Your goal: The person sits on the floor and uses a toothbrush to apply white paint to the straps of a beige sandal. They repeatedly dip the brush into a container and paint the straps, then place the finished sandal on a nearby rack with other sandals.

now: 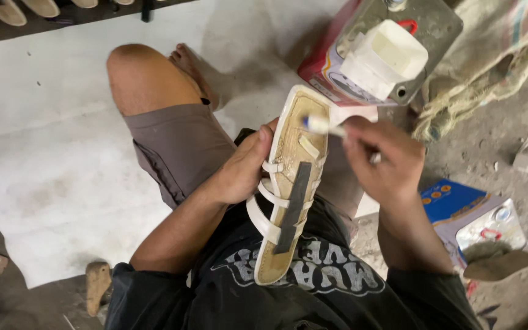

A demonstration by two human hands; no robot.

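Head view: my left hand (242, 168) grips the sandal (288, 183); right hand (386, 159) fingers pinch the brush (322, 126), spreading glue; toe next.

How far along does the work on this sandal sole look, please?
Done: white straps and a dark strip already sit on the sandal sole. In hand: left hand grips it while right hand holds a brush to its toe end. The rest looks unbrushed.
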